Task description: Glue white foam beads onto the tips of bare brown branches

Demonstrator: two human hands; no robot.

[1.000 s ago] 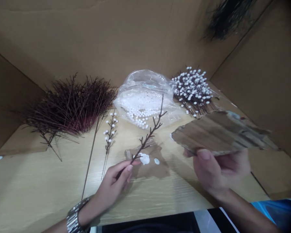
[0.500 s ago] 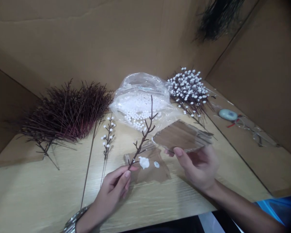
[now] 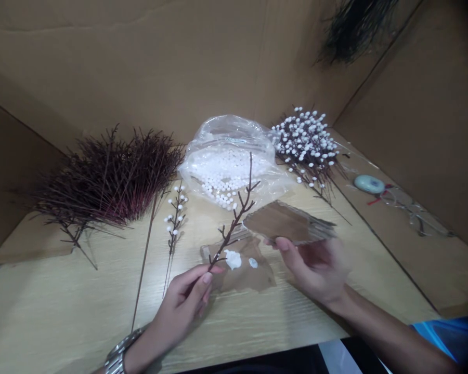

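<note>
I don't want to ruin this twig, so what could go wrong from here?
The cardboard in the right hand might knock the twig in the left hand, since they look close together. The twig also looks near the white blob and could get smeared. A bump to the bag might scatter its beads.

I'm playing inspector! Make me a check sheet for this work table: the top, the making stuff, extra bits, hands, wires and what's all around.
Surface: pale table with dark seams.
Job's things: brown twig; cardboard piece; torn scrap on the table, with white blobs; clear bag with white beads; twig pile; beaded sprig; beaded bundle.
Clutter: pale oval object; beside it, what looks like clear glasses.
Hands: left hand pinches the brown twig; right hand, partly blurred, holds the cardboard piece.
Cables: nothing seen.
Surroundings: brown walls behind and at both sides; dark bristly bunch, upper right.
</note>
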